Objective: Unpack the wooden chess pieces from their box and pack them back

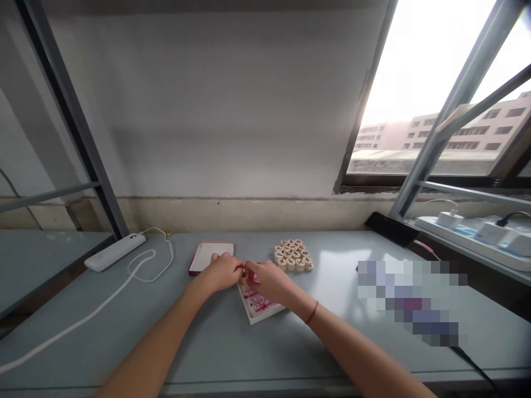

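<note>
1. Above a white tray (267, 316) on the tabletop (215, 354), the left hand (224, 271) and right hand (267, 279) are meeting, fingers curled inward; whether either is gripping anything, one cannot tell.
2. Careful handling probably means keeping fingertips light and the right hand clear of the clustered round pieces (295, 256) standing beyond.
3. Fingers are obscuring the tray's far side; the left hand is partly covering a shallow box (207, 254).

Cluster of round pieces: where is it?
In the head view, the cluster sits on the desk, just right of centre, beyond and to the right of the right hand.
</note>
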### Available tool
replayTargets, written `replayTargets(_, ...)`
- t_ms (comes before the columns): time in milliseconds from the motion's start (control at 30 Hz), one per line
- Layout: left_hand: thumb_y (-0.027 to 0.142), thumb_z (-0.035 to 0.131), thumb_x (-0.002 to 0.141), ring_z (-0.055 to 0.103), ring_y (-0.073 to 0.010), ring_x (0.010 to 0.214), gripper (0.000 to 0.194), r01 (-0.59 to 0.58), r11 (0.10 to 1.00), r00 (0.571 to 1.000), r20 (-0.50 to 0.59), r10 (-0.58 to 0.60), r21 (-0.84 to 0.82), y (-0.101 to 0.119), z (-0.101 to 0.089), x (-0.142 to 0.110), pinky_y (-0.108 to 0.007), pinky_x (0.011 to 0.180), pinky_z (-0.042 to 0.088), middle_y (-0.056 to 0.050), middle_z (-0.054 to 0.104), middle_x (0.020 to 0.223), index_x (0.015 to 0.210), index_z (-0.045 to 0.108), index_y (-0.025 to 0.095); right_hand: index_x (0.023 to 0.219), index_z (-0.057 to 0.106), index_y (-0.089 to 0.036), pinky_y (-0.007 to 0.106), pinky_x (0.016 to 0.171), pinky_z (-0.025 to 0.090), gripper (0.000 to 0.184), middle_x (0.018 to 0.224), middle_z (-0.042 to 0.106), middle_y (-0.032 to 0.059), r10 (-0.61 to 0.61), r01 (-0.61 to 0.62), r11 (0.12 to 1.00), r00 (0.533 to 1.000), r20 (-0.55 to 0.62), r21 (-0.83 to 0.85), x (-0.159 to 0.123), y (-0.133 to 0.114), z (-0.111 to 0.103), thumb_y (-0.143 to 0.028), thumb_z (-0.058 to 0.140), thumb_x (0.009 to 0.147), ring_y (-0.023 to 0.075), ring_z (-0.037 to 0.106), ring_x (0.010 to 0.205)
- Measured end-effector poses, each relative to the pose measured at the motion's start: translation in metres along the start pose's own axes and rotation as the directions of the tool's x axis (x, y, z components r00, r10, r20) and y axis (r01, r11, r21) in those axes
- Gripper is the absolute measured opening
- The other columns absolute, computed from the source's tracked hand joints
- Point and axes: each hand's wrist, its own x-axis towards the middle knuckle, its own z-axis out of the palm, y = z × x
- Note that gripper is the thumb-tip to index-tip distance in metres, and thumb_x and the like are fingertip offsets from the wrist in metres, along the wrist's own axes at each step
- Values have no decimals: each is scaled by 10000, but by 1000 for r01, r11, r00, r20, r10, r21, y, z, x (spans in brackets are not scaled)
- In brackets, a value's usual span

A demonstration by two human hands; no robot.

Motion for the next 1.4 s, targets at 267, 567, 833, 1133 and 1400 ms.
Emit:
replayTargets(267,441,488,798,526,-271,993,416,-28,999,996,-91,26,-18,16,12,-2,-387,830,294,-61,676,936,1157,574,250,793,598,-191,209,583,314,120,740,643,18,245,-219,965,948,-201,143,8,48,-35,-191,480,773,136,549,671)
replayTargets(567,262,554,715,544,-221,947,368,-189,981,981,-60,186,-42,10,13,-3,-324,795,309,3,656,904,1080,583,294,771,620,-191,212,602,380,169,805,672,27,384,-318,914,880,-280,252,10,88,-43,-270,472,754,148,584,712)
replayTargets(833,153,501,719,560,-156,771,191,-266,963,964,-33,265,-41,6,14,0,-222,658,381,-27,603,860,849,633,200,959,651,-200,229,615,370,282,958,672,79,491,-500,866,857,-159,-23,41,118,-41,-233,499,723,199,606,838)
replayTargets(1133,98,462,729,569,-145,756,203,-150,987,988,-52,147,-65,7,14,1,-219,673,412,-35,596,876,826,622,178,794,706,-174,222,530,389,203,752,688,78,537,-528,842,839,87,-109,67,118,-39,-189,576,638,181,625,657)
replayTargets(1400,85,450,715,584,-181,815,322,-107,993,991,-89,101,-59,5,17,1,-252,707,430,-52,606,898,993,582,180,705,701,-148,223,512,408,157,655,676,78,483,-466,873,868,114,-145,72,118,-43,-141,626,567,176,622,601)
